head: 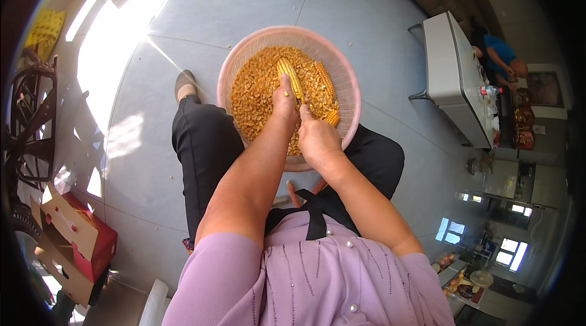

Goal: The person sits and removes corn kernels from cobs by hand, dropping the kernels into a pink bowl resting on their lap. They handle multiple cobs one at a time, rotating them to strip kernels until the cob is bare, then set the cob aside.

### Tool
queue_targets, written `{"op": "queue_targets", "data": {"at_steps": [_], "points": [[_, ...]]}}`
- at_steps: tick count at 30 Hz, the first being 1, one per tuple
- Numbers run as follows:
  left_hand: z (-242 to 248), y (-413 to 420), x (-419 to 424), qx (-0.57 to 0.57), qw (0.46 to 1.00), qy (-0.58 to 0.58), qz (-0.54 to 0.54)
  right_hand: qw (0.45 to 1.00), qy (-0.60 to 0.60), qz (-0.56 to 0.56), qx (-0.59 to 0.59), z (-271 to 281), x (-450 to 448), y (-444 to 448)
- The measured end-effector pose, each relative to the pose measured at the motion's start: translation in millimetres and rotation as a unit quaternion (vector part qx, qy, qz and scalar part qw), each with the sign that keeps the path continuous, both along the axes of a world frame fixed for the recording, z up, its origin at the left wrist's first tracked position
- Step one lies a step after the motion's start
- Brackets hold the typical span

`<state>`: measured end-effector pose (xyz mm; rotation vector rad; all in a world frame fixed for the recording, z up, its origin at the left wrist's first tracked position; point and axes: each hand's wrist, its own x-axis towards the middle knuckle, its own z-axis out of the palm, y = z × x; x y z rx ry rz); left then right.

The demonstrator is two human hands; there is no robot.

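Observation:
A pink plastic basket [287, 29] stands between my knees, largely filled with loose corn kernels [254, 97]. Over it, my left hand [284, 99] grips a yellow corn cob [289, 78], its thumb lying along the cob. My right hand [318, 136] is closed at the near end of the same cob, its thumb or finger pointing up; a thin dark thing shows between the hands, too small to name. An orange corn cob [324, 78] lies on the kernels at the right inside the basket. Another cob piece [331, 118] lies near my right hand.
Bare reddish cobs [293, 193] lie on the floor below the basket. At the right stands a white table [442, 58] with a bottle [490, 90]; a person in blue [499, 53] is beyond it. An open red cardboard box [94, 243] is at the lower left. Stray kernels dot the tiles.

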<state>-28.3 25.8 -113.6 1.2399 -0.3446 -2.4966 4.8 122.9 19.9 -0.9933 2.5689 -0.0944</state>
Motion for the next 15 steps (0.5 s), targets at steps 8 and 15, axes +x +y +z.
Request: {"op": "queue_targets", "data": {"at_steps": [8,15], "points": [[-4.5,4.4,-8.1,-0.016,1.0,-0.023,-0.01,0.968,-0.185,-0.128,-0.109,-33.9,-33.5,7.2],[-12.8,-1.5,-10.3,-0.06,0.996,-0.063,-0.015,0.627,-0.547,-0.469,-0.296,-4.8,-22.9,-12.5]]}}
